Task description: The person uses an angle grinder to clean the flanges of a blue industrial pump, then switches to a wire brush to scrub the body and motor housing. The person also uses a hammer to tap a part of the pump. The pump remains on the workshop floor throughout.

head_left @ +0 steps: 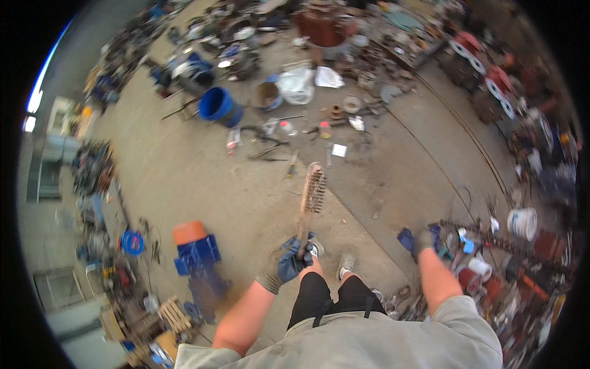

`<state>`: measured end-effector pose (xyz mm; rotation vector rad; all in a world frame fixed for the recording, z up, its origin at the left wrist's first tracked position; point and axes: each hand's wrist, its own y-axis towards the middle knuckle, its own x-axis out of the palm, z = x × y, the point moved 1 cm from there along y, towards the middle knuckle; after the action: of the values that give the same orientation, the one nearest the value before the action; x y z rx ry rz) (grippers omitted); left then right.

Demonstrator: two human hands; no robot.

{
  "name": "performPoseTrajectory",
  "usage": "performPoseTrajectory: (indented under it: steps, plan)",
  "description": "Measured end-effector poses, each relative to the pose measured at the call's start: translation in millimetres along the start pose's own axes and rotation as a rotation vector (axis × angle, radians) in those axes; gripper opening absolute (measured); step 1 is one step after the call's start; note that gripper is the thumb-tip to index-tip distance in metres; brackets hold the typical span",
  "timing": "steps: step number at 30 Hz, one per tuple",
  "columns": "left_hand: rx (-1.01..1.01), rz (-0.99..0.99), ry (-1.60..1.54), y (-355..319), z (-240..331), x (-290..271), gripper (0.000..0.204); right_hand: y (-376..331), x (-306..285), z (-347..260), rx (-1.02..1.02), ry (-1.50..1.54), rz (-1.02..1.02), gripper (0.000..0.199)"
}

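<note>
My left hand (pixel 291 261), in a grey and dark blue work glove, is closed round the handle of a wire brush (pixel 311 194). The brush stands out ahead of me with its long wooden back to the left and its dirty bristles facing right. My right hand (pixel 421 240) wears a matching glove and reaches out to the right, above the edge of the clutter. It is a little blurred; dark blue glove fingers show apart on both sides of its grey back, and nothing is visible in it.
A blue bucket (pixel 220 107), a clear plastic bag (pixel 296 85) and scattered tools lie ahead on the concrete floor. An orange and blue object (pixel 195 249) stands at my left. Machine parts, a long chain (pixel 491 238) and a white bucket (pixel 522 224) crowd the right.
</note>
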<state>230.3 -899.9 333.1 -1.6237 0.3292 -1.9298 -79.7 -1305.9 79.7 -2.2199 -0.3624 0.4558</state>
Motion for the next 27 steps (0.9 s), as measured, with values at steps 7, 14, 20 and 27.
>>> performPoseTrajectory:
  steps: [7, 14, 20, 27]
  plan:
    - [0.523, 0.301, 0.138, -198.7, -55.5, 30.8, 0.047, -389.2, 296.1, -87.1, -0.356, -0.074, -1.19, 0.042]
    - [1.005, 0.792, 0.392, -358.7, -116.2, 0.7, 0.048, -630.3, 338.7, -16.3, -0.445, -0.502, -1.512, 0.03]
    - [1.145, 1.085, 0.204, -466.0, -148.8, -43.9, 0.044, -732.4, 343.3, 105.3, -0.28, -0.641, -1.783, 0.022]
    - [1.274, 1.118, 0.076, -521.5, -166.9, -61.6, 0.037, -782.7, 363.0, 133.5, -0.241, -0.649, -1.84, 0.025]
